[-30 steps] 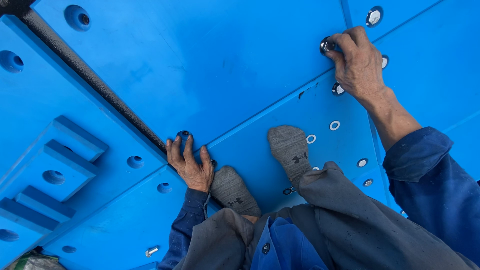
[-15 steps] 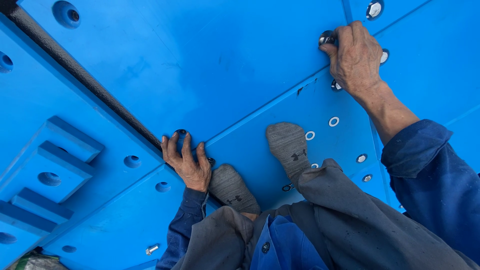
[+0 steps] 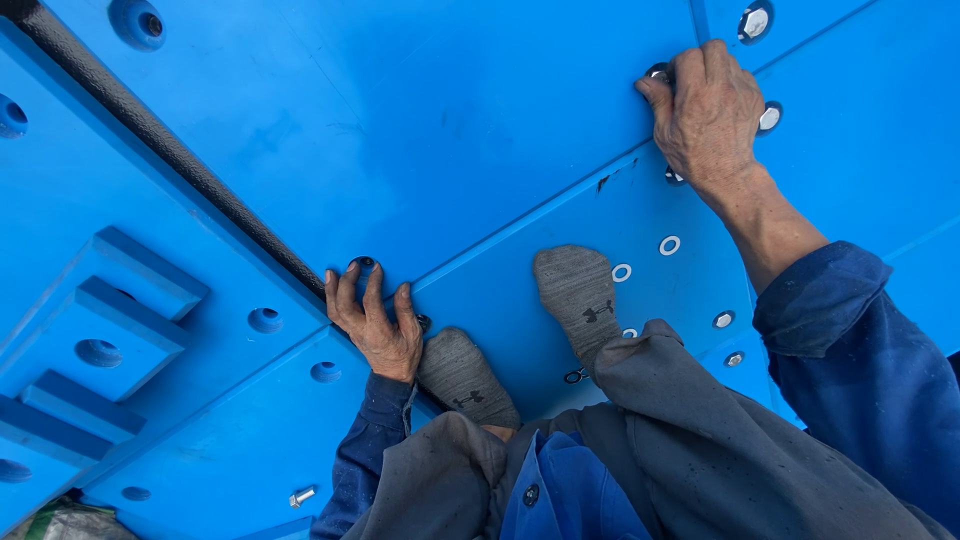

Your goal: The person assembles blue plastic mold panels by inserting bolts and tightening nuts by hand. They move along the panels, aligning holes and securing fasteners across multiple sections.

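On the blue panel surface (image 3: 480,130) that fills the view, the person squats in grey socks, the left foot (image 3: 465,375) just beside the left hand (image 3: 375,320) and the right foot (image 3: 580,290) further toward the middle. The left hand lies flat with fingers spread, fingertips at a dark hole (image 3: 362,264) near the seam where two panels meet, beside the black bar (image 3: 170,150) that runs diagonally from the top left corner; it grips nothing. The right hand (image 3: 710,115) reaches toward the top right corner and is curled over a dark bolt head (image 3: 658,72), fingers bent around it; what else lies under the palm cannot be seen. A silver bolt (image 3: 754,22) sits above it near the top edge, another (image 3: 769,117) just beside the knuckles. White washers (image 3: 669,245) lie on the panel below the wrist. A loose bolt (image 3: 302,495) rests near the bottom edge, left of the blue sleeve (image 3: 365,450).
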